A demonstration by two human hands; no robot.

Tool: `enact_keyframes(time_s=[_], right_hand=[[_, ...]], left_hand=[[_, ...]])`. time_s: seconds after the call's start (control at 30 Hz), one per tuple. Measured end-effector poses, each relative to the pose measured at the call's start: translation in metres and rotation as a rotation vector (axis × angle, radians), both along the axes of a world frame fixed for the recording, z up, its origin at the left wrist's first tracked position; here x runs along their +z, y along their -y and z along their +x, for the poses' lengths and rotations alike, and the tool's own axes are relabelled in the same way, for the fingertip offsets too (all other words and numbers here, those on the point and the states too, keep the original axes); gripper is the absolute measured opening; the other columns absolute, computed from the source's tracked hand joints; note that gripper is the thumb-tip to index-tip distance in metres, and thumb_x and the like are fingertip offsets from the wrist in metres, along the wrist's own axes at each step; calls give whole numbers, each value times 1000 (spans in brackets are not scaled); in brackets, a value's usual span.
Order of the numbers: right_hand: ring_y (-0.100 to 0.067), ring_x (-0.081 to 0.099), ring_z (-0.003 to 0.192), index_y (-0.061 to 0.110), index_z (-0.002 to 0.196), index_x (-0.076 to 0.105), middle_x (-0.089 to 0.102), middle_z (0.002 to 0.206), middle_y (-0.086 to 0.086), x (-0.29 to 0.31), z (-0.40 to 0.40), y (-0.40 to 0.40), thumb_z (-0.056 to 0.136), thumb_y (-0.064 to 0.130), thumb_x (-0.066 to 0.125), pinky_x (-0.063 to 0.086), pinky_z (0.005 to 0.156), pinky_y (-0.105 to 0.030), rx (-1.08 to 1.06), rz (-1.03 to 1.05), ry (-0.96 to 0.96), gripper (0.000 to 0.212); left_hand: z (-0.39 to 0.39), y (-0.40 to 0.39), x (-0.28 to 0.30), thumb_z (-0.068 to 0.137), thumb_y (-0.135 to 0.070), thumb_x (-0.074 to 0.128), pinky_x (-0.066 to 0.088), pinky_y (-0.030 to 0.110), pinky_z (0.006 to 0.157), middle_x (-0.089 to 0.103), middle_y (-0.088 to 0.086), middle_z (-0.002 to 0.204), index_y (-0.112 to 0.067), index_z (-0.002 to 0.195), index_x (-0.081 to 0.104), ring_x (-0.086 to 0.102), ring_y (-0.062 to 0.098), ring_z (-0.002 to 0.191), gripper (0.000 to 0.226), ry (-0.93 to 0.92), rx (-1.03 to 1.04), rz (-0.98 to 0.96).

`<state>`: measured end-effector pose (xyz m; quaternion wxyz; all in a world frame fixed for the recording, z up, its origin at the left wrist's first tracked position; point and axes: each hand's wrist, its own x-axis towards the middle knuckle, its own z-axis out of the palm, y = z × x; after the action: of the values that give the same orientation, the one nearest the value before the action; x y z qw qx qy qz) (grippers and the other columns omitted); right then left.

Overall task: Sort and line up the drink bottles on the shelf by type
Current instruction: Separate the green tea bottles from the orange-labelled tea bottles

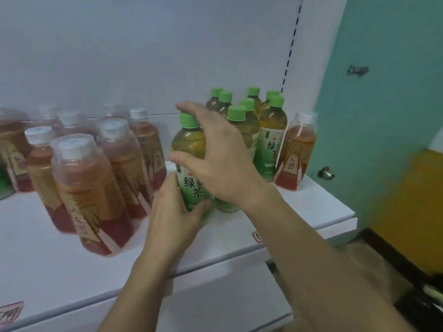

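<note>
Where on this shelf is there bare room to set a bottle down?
Bare white shelf in front of the red, white-capped bottles, and its right front corner before the lone red bottle. Crowded: green-capped tea cluster, where both hands hold one.

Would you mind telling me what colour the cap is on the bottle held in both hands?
Green cap, seen in the head view.

Shelf [60, 267]: iced tea bottles [91, 195] left; green tea bottles [271, 130] right, behind held bottle [189, 149]; one stray bottle [296, 152] far right.
</note>
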<state>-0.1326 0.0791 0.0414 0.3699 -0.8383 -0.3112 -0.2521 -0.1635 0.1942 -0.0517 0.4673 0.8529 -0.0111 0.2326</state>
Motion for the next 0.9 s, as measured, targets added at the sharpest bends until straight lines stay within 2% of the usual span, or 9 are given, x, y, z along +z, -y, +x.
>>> enact_keyframes(time_s=[0.17,0.3,0.37,0.47,0.53,0.63,0.7,0.83,0.9], right_hand=[[-12,53,119,24,140,50,53,133,0,-4,6,6,82,25,80,45,103,-30,24,54,66,66],[-9,51,122,20,134,58,48,138,-3,-17,-5,21,83,15,76,50,99,-30,69,170,139,54],[-13,56,117,15,127,61,51,131,-3,-27,-15,37,84,9,75,56,87,-32,95,273,173,45],[-16,61,97,13,113,62,57,114,-4,-43,-12,73,85,2,72,57,66,-28,33,401,201,32],[-13,61,89,16,110,59,58,109,-4,-51,4,102,85,2,70,55,61,-29,-76,475,188,30],[-5,59,93,19,112,54,58,113,-4,-58,41,144,84,15,73,58,66,-36,-367,626,177,34],[-9,56,105,22,121,48,54,123,1,-61,64,164,81,27,77,57,79,-40,-490,711,113,50],[-16,60,116,37,142,35,54,136,1,-66,100,177,70,42,87,52,100,-49,-340,681,-295,89],[-16,65,109,33,138,44,62,127,3,-66,107,178,67,41,89,54,98,-49,-323,611,-342,84]], left_hand=[[6,5,1,76,-24,84,40,16,64,64,-13,102,-31,111,53,60,2,90,47,-18,76,67],[-6,12,-9,75,-25,86,46,11,77,63,-22,113,-34,131,51,58,-8,102,67,11,97,16],[-17,15,-16,77,-31,85,49,19,87,57,-17,125,-28,144,43,57,-5,108,79,44,195,-7],[-34,22,-17,85,-24,77,53,33,83,58,-5,114,-17,130,53,58,9,99,51,259,408,22],[-41,35,-10,88,-13,71,51,29,76,60,-4,97,-17,113,58,58,10,88,28,366,386,50],[-33,62,-6,89,-14,67,46,19,71,60,-11,88,-22,104,60,58,6,83,18,308,142,165],[-21,83,-8,90,-25,64,49,24,75,59,-14,92,-24,107,61,57,5,84,18,179,19,291],[-1,118,-14,94,-42,56,52,32,88,60,-13,117,-28,129,57,59,7,103,38,-43,-94,436],[8,128,-13,94,-46,56,49,32,94,57,-8,133,-28,142,47,54,12,119,52,-90,-94,500]])
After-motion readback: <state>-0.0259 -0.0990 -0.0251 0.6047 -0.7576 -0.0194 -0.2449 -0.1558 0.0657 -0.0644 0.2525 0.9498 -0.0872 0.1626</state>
